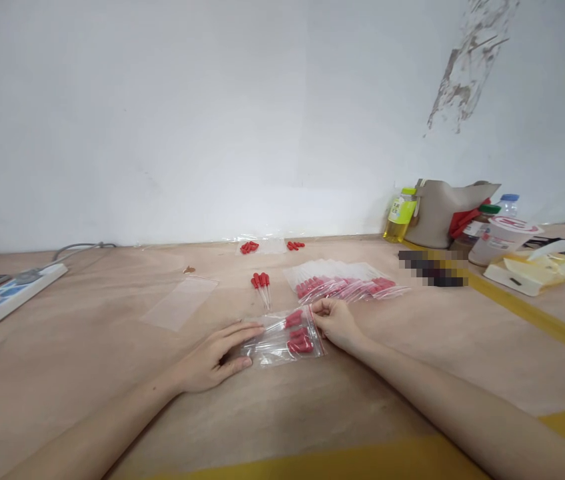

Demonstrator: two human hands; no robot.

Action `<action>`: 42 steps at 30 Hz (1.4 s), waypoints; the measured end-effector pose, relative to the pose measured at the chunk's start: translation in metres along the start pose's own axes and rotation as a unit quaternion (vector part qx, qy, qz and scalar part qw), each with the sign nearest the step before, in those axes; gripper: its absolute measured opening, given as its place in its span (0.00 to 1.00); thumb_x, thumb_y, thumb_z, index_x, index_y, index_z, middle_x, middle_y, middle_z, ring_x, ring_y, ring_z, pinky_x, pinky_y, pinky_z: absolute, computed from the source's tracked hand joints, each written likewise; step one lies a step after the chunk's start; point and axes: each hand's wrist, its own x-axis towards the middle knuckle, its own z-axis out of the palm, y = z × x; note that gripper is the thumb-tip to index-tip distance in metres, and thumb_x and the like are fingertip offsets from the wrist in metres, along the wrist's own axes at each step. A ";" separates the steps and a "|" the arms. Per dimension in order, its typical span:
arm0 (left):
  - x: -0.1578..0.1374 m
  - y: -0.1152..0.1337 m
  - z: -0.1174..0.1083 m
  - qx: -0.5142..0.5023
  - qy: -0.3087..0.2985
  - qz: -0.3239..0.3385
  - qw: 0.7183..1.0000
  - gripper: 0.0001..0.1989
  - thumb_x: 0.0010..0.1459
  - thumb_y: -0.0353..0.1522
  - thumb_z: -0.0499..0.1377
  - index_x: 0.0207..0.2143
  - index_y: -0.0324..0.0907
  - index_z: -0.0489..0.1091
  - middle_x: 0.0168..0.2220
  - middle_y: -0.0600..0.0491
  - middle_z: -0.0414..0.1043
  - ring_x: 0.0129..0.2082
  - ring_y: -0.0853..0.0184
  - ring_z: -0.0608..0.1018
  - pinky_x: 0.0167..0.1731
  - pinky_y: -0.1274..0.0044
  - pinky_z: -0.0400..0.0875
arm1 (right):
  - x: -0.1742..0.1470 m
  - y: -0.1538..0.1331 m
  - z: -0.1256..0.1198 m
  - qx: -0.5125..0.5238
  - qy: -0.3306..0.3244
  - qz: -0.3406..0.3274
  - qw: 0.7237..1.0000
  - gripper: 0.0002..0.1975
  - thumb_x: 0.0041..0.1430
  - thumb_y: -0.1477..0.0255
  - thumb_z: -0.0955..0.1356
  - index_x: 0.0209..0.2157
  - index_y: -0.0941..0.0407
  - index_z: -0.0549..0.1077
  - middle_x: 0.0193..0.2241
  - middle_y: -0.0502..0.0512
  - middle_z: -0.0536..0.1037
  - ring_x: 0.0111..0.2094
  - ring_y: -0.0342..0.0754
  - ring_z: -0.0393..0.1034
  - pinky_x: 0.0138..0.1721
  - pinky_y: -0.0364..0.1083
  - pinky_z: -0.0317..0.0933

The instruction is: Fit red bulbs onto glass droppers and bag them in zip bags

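A clear zip bag (273,352) lies flat on the table, holding several droppers with red bulbs (300,343). My left hand (212,357) rests at the bag's left end, fingers stretched out over it and thumb apart. At the right end, my right hand (335,323) pinches the red-lined zip edge. Just beyond the bag are several loose droppers (261,283), their red bulbs pointing away from me. Filled zip bags (337,283) overlap in a row behind my right hand. An unfilled zip bag (180,303) is spread out at the left.
Near the wall lie more red-bulbed droppers (249,247) in clear plastic. A power strip (22,300) with cables occupies the left side. On the right stand a yellow drink bottle (398,217), a grey bag (432,213), a cup (502,239) and a tissue pack (535,270).
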 end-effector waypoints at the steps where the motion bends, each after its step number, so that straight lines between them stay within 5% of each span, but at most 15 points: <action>1: 0.000 0.000 0.000 0.005 -0.006 0.002 1.000 0.23 0.59 0.36 0.49 0.57 0.49 0.52 0.57 0.52 0.56 0.56 0.61 0.59 0.55 0.64 0.53 | 0.001 0.001 -0.001 -0.009 0.013 -0.001 1.000 0.11 0.39 0.67 0.70 0.21 0.57 0.64 0.18 0.49 0.71 0.20 0.43 0.65 0.21 0.41 0.58; 6: 0.001 -0.001 -0.001 0.020 -0.026 0.021 0.999 0.22 0.60 0.36 0.49 0.57 0.51 0.52 0.56 0.54 0.57 0.56 0.63 0.59 0.57 0.63 0.48 | 0.003 -0.003 -0.005 -0.007 -0.019 0.029 0.999 0.15 0.38 0.72 0.70 0.29 0.56 0.62 0.15 0.42 0.67 0.16 0.38 0.59 0.19 0.39 0.54; 11: 0.002 0.001 -0.002 0.035 -0.038 0.014 0.999 0.22 0.61 0.36 0.47 0.57 0.51 0.51 0.58 0.54 0.55 0.57 0.62 0.57 0.57 0.63 0.48 | 0.002 -0.009 -0.007 -0.028 -0.068 0.032 0.997 0.05 0.43 0.73 0.68 0.24 0.59 0.66 0.15 0.45 0.68 0.18 0.38 0.61 0.22 0.39 0.54; 18: 0.000 0.000 -0.002 0.051 -0.036 0.020 0.998 0.22 0.61 0.35 0.46 0.58 0.51 0.50 0.59 0.54 0.50 0.58 0.62 0.55 0.55 0.66 0.53 | 0.002 -0.018 -0.021 -0.037 -0.221 0.111 0.968 0.10 0.44 0.67 0.68 0.28 0.60 0.72 0.15 0.45 0.68 0.12 0.34 0.51 0.13 0.37 0.43; 24: 0.001 0.001 -0.003 0.129 0.023 0.005 0.991 0.21 0.61 0.37 0.46 0.57 0.52 0.51 0.61 0.56 0.45 0.60 0.59 0.48 0.56 0.63 0.49 | -0.002 -0.015 -0.017 0.093 -0.123 0.074 0.985 0.08 0.44 0.68 0.67 0.21 0.58 0.66 0.17 0.44 0.67 0.17 0.36 0.58 0.19 0.37 0.52; 31: -0.009 -0.043 -0.009 0.262 0.163 -0.261 0.915 0.22 0.59 0.43 0.43 0.53 0.47 0.59 0.59 0.49 0.49 0.60 0.57 0.49 0.54 0.57 0.42 | 0.006 -0.016 -0.045 0.278 0.027 0.056 0.959 0.08 0.43 0.70 0.68 0.24 0.55 0.63 0.18 0.45 0.69 0.19 0.40 0.64 0.24 0.41 0.61; 36: -0.026 -0.084 -0.024 0.227 0.130 -0.420 0.869 0.29 0.58 0.47 0.39 0.57 0.42 0.54 0.60 0.44 0.45 0.60 0.53 0.47 0.52 0.54 0.44 | 0.021 -0.033 -0.047 0.331 0.091 0.024 0.939 0.08 0.45 0.74 0.67 0.24 0.55 0.60 0.21 0.47 0.71 0.21 0.41 0.68 0.22 0.40 0.62; 42: -0.029 -0.085 -0.022 0.213 0.061 -0.391 0.894 0.30 0.57 0.47 0.38 0.53 0.39 0.59 0.54 0.43 0.58 0.55 0.55 0.59 0.51 0.64 0.54 | 0.036 -0.025 -0.016 0.164 0.115 0.051 0.978 0.09 0.46 0.79 0.65 0.24 0.55 0.58 0.16 0.45 0.70 0.21 0.42 0.69 0.23 0.40 0.65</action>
